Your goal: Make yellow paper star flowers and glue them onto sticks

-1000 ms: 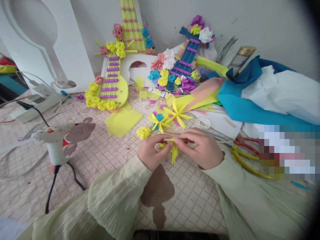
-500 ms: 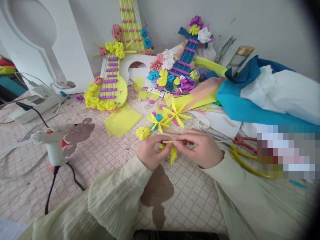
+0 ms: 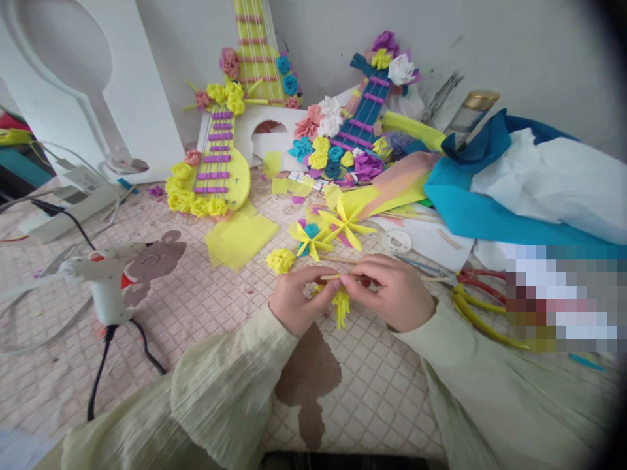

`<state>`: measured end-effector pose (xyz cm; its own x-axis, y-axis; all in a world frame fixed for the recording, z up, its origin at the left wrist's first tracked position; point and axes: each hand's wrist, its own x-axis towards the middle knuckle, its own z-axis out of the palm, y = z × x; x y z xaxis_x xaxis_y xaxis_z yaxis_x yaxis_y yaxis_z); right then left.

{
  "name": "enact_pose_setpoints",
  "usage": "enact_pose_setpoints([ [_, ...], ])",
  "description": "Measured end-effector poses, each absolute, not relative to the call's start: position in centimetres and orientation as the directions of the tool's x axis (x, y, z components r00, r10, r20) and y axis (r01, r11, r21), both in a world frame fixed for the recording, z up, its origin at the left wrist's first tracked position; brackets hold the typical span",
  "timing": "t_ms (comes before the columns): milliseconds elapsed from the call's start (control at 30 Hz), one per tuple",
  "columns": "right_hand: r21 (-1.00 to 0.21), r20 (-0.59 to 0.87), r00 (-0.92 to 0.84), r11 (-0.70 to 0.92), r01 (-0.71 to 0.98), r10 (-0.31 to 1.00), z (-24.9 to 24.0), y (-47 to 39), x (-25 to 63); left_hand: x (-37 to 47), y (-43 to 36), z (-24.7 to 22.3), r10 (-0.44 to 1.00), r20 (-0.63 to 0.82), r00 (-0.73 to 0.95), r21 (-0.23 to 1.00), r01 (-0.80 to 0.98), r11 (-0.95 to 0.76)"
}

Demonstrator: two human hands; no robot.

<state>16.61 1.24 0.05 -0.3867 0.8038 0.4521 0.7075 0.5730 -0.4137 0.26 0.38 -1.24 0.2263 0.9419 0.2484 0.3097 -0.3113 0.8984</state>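
Observation:
My left hand (image 3: 300,299) and my right hand (image 3: 394,292) meet above the table, thumbs and forefingers pinched together. Between them lies a thin wooden stick (image 3: 330,278), roughly level, its other end poking out beyond my right hand. A yellow fringed piece of paper or fabric (image 3: 341,309) hangs from the pinch at the stick, its strips pointing down. Fingers hide how the piece is joined to the stick. Just beyond my hands are two yellow star-shaped flowers (image 3: 347,225) and a crumpled yellow rose (image 3: 281,260).
A glue gun (image 3: 108,277) stands at left near a power strip (image 3: 73,196). Decorated yellow (image 3: 235,173) and blue (image 3: 365,108) toy instruments lean at the back. Pliers (image 3: 482,320) lie right, below blue material (image 3: 490,205). A yellow sheet (image 3: 240,241) lies left of centre.
The hands stay together at almost the same spot. The hanging yellow fringe has shifted slightly down and right, its strips a little more spread.

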Motion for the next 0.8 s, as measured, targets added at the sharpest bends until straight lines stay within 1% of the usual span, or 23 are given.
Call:
enact_pose_setpoints([
  [100, -0.409, 0.471, -0.382, 0.581, 0.704, 0.795, 0.1, 1.2, 16.6, 0.3, 0.5, -1.2, 0.948, 0.241, 0.207, 0.907, 0.299, -0.296],
  [267, -0.342, 0.494, -0.396, 0.591, 0.730, 0.774, -0.2, 1.2, 16.5, 0.3, 0.7, -1.5, 0.951, 0.236, 0.200, 0.928, 0.245, -0.281],
  [300, -0.354, 0.493, -0.391, 0.590, 0.726, 0.777, -0.2, 1.3, 16.5, 0.3, 0.8, -1.5, 0.952, 0.231, 0.200, 0.932, 0.235, -0.275],
  [367, -0.427, 0.468, -0.369, 0.571, 0.701, 0.803, -0.2, 1.3, 16.4, 0.3, 0.8, -1.6, 0.957, 0.216, 0.192, 0.938, 0.233, -0.259],
  [467, -0.570, 0.382, -0.322, 0.495, 0.656, 0.866, 0.0, 1.3, 16.4, 0.3, 0.8, -1.7, 0.965, 0.195, 0.178, 0.941, 0.242, -0.235],
  [533, -0.620, 0.325, -0.310, 0.449, 0.643, 0.893, 0.3, 1.2, 16.4, 0.3, 0.8, -1.7, 0.963, 0.195, 0.184, 0.941, 0.243, -0.237],
  [667, -0.648, 0.247, -0.371, 0.438, 0.623, 0.895, 0.7, 1.3, 16.7, 0.2, 0.8, -1.7, 0.959, 0.218, 0.183, 0.928, 0.265, -0.261],
  [800, -0.628, 0.225, -0.409, 0.453, 0.633, 0.884, 0.7, 1.5, 16.9, 0.3, 0.8, -1.5, 0.965, 0.197, 0.174, 0.937, 0.258, -0.238],
])
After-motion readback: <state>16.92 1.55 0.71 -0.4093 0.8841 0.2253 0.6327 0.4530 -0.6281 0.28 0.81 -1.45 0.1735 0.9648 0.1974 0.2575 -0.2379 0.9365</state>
